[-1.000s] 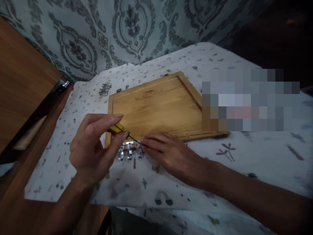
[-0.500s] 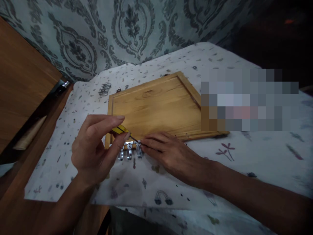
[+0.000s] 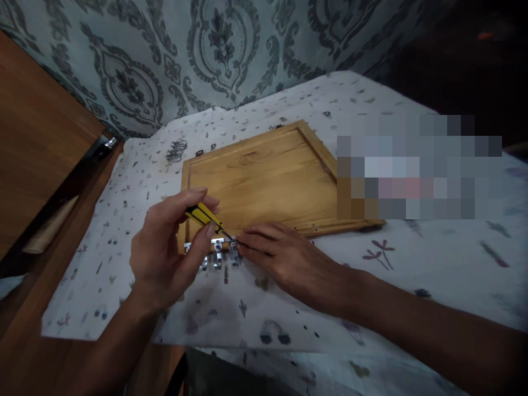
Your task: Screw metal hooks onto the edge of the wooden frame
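A yellow and black screwdriver (image 3: 202,214) is pinched between the thumb and fingers of my left hand (image 3: 163,250). Its shaft slants down to the right, with the tip at the right part of a shiny metal hook rail (image 3: 218,247). Several curved hooks hang from this rail along the near edge of a wooden board (image 3: 264,181), which lies flat. My right hand (image 3: 289,258) rests over that edge, its fingers pressed together and the fingertips closed on the rail's right end. Those fingers hide any screw there.
Under the board spreads a white patterned cloth (image 3: 412,308) on the table. Behind stands a patterned wallpapered wall (image 3: 223,49). Wooden furniture (image 3: 41,110) borders the left side. A blurred-out patch covers part of the right side.
My left hand has shifted slightly right and turned around the screwdriver, so more of the yellow handle shows. The tip stays at the rail. My right hand and the board keep their places.
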Action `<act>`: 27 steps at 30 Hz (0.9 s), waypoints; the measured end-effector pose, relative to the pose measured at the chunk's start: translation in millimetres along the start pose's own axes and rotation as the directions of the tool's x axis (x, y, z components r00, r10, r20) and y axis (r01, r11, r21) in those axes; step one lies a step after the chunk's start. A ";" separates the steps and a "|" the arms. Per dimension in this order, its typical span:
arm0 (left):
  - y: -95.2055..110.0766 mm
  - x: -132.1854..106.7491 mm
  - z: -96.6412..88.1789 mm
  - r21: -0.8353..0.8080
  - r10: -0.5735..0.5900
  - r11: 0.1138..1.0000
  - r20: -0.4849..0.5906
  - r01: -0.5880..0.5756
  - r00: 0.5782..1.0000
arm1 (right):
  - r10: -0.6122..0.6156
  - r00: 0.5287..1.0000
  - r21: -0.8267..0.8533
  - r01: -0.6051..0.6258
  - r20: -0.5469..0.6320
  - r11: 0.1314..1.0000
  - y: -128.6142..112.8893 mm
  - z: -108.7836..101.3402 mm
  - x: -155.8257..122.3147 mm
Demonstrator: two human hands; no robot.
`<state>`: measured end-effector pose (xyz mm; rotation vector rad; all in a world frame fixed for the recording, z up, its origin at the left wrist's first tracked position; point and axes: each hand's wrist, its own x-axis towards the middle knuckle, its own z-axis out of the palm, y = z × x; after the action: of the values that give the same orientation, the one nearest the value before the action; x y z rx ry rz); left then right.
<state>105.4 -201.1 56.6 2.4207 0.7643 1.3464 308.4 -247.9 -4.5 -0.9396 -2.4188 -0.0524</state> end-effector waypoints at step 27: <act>0.0 10.3 -5.5 -0.059 0.091 0.994 0.002 -0.091 0.996 | 0.005 1.000 -0.009 -0.005 -0.006 1.000 0.4 1.6 -1.5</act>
<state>105.3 -195.4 66.8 2.4383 0.6114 1.3761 308.8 -248.2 -6.7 -0.9487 -2.4121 -0.0647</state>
